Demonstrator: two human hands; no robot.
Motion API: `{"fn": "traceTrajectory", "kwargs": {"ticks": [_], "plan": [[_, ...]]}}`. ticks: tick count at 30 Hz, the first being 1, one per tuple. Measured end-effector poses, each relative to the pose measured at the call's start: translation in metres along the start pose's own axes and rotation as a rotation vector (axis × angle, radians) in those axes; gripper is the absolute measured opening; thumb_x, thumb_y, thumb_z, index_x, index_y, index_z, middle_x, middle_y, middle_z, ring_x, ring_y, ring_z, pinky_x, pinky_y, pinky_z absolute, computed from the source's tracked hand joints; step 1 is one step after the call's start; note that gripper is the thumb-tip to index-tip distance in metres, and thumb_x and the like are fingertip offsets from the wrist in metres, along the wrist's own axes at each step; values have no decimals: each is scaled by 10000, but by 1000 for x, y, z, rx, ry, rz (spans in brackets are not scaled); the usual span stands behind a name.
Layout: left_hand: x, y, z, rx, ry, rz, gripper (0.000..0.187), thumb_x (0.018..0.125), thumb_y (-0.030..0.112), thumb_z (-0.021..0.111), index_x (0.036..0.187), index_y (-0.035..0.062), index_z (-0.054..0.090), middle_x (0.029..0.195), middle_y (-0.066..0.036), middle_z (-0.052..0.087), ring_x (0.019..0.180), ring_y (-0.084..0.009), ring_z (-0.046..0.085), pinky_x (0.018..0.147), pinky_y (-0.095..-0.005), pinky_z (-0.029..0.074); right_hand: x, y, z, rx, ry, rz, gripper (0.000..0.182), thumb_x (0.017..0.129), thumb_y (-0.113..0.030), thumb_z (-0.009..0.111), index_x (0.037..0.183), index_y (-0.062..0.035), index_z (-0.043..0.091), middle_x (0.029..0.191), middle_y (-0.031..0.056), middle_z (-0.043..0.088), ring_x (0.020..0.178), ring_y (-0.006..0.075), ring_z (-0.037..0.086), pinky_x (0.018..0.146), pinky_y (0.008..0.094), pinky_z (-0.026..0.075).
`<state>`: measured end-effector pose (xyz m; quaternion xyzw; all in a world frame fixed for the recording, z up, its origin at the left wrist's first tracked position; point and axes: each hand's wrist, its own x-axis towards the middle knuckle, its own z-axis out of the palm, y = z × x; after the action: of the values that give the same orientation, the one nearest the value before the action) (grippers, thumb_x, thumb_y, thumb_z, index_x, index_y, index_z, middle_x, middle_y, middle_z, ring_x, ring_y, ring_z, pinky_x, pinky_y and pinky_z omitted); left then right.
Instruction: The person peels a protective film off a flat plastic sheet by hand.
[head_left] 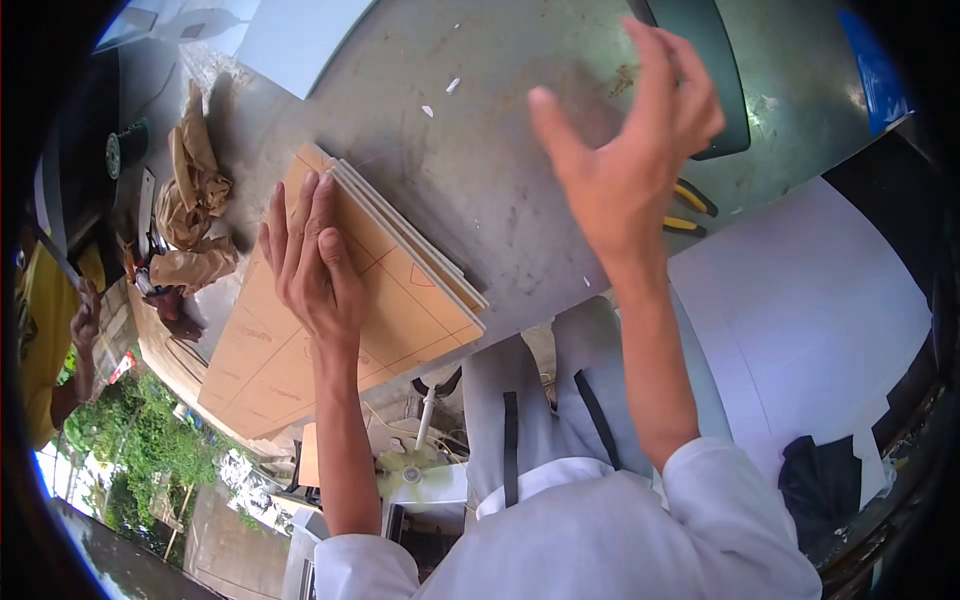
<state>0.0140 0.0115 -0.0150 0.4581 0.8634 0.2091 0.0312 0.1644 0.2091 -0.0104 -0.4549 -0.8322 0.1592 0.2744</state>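
Note:
My left hand (318,265) lies flat on a stack of brown-faced sheets (400,300), its fingers stretched toward the stack's far corner. Thin dark lines and faint print mark the top sheet, and pale edges of several sheets show on the right side. Above the metal table (480,170), my right hand (640,150) is raised with thumb and fingers apart, holding nothing visible. Just beyond its wrist, yellow-and-black tool handles (690,208) lie partly hidden. A dark green flat object (715,80) is behind the fingers.
Crumpled brown paper (195,195) lies at the left, near a green spool (127,150). A pale sheet (300,40) sits at the far edge. On the right is a large white sheet (800,300). Another person in a yellow top (45,340) is at the far left.

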Motion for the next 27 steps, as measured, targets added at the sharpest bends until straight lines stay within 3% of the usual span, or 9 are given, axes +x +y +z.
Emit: {"fn": "traceTrajectory", "kwargs": {"ticks": [3, 6, 8, 10, 12, 16, 23, 26, 27], "plan": [[-1, 1, 0, 13, 3, -5, 405, 1011, 283, 330, 1241, 118, 619, 1264, -59, 605, 1266, -303, 474, 1098, -467, 219, 10, 24, -7, 76, 81, 211, 588, 744, -178, 771, 1256, -56, 509, 1219, 140, 479, 1200, 320, 382, 1012, 418, 321], [0, 3, 2, 35, -12, -23, 416, 1014, 283, 311, 1250, 112, 608, 1257, -60, 607, 1250, -296, 487, 1092, -467, 226, 8, 38, -11, 269, -36, 99, 548, 753, -161, 761, 1238, -60, 528, 1225, 144, 482, 1184, 326, 397, 1011, 436, 322], [0, 3, 2, 48, -16, -19, 425, 1015, 292, 302, 1251, 109, 604, 1244, -62, 611, 1230, -290, 500, 1086, -465, 232, 7, 51, -12, 172, -20, 33, 571, 735, -241, 789, 1216, -47, 550, 1215, 158, 493, 1159, 327, 431, 991, 451, 348], [1, 4, 1, 51, -18, -23, 426, 1015, 297, 304, 1247, 107, 606, 1237, -65, 613, 1226, -289, 502, 1084, -466, 233, 15, 79, -17, -264, 92, 108, 684, 688, -368, 822, 1209, -13, 554, 1216, 177, 499, 1145, 334, 454, 969, 456, 377], [1, 4, 1, 56, -27, -21, 427, 1014, 302, 306, 1243, 105, 608, 1229, -67, 616, 1221, -288, 504, 1082, -466, 235, 18, 101, -14, -273, 27, 188, 846, 666, -446, 816, 1271, 29, 465, 1208, 195, 460, 1147, 370, 384, 972, 519, 333], [-2, -2, 6, 19, 5, -18, 426, 1011, 337, 326, 1246, 125, 611, 1259, -63, 606, 1239, -293, 498, 1103, -479, 212, 22, 127, -8, -155, -9, 108, 799, 612, -488, 837, 1141, 56, 586, 1149, 207, 542, 1065, 363, 518, 932, 439, 416], [-3, 2, 0, 9, -20, -46, 377, 997, 318, 395, 1243, 127, 607, 1261, -61, 602, 1256, -294, 485, 1119, -527, 138, 26, 104, -16, -404, -117, 186, 784, 649, -516, 804, 1166, 30, 582, 1199, 211, 549, 1148, 345, 512, 962, 429, 417], [-4, 2, 0, -28, -43, -58, 373, 990, 310, 407, 1257, 120, 587, 1270, -63, 590, 1240, -300, 487, 1110, -551, 132, 17, 57, -17, -442, 39, 5, 643, 728, -430, 782, 1174, -10, 585, 1182, 169, 568, 1128, 324, 531, 932, 418, 433], [-3, 2, 0, -25, -50, -53, 374, 988, 308, 411, 1265, 121, 579, 1276, -61, 583, 1229, -298, 490, 1107, -555, 130, 11, 36, -16, -89, -36, 41, 547, 753, -351, 772, 1154, -24, 597, 1164, 148, 577, 1103, 311, 544, 911, 410, 442]]}}
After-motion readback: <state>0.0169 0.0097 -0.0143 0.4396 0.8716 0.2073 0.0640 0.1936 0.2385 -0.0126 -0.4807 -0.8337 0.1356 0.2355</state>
